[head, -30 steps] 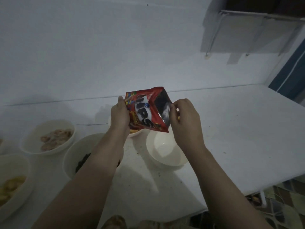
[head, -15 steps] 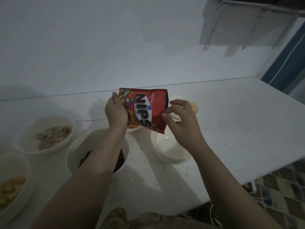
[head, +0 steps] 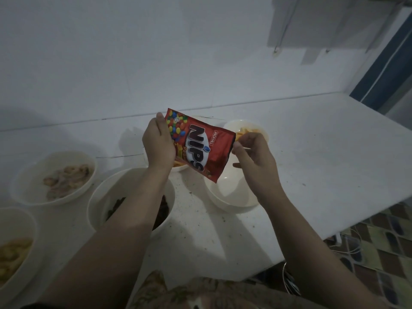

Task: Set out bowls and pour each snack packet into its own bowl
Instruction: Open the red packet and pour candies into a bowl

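Head view: the red snack packet [head: 199, 144] is held up in the air above the counter [head: 312, 157], pretty much between both hands. The left hand [head: 158, 145] is wrapped round the packet's left edge, fingers curled behind it, so that side is properly gripped. The right hand [head: 253, 152] is up at the packet's upper right corner, with thumb and forefinger pinched on or right at the corner; contact is hard to confirm in this dim light. The other fingers hang loosely curled.

The packet's long axis is tilted, running from the upper left, by the left hand's grip, down to the lower right, and the low corner hangs right over the empty bowl [head: 231, 192] just below. So the bowl lies below and slightly right of both grips, with the right hand nearer to it.

Probably the packet is about to be torn at that right corner, though the seal can't be made out. Bowls with snacks already in them are seen to the left and behind.
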`<state>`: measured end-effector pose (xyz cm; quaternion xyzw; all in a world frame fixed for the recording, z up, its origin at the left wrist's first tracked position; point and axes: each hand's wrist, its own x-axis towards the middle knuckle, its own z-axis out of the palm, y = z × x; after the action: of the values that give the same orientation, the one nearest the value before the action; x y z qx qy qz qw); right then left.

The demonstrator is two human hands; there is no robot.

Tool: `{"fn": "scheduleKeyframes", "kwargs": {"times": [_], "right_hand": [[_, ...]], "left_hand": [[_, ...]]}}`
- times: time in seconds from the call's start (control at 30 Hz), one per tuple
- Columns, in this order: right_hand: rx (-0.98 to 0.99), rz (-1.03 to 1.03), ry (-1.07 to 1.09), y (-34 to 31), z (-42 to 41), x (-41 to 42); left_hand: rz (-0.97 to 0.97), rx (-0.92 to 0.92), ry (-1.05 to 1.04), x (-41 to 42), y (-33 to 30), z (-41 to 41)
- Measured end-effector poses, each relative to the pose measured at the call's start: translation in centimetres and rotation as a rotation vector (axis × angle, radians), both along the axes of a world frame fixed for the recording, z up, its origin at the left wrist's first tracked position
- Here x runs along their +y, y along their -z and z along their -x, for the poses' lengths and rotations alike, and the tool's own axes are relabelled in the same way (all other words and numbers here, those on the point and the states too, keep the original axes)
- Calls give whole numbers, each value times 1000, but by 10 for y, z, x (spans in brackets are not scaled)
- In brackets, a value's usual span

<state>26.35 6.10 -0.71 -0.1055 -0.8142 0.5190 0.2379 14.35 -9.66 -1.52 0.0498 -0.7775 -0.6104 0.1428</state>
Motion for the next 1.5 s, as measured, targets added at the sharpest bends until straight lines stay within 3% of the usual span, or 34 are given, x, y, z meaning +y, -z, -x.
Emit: {"fn": "scheduleKeyframes", "kwargs": {"times": [0.3,0.5,1.5], "right_hand": [[36,-352,133,-7,4,2],[-121,-493,164,-14,-4,6],[-109,-495,188,8,-6,13]], "left_hand": [[33,83,12,3,-1,-5],[80,155,42,8,-5,-9],[120,256,101,13,-16,-18]]}}
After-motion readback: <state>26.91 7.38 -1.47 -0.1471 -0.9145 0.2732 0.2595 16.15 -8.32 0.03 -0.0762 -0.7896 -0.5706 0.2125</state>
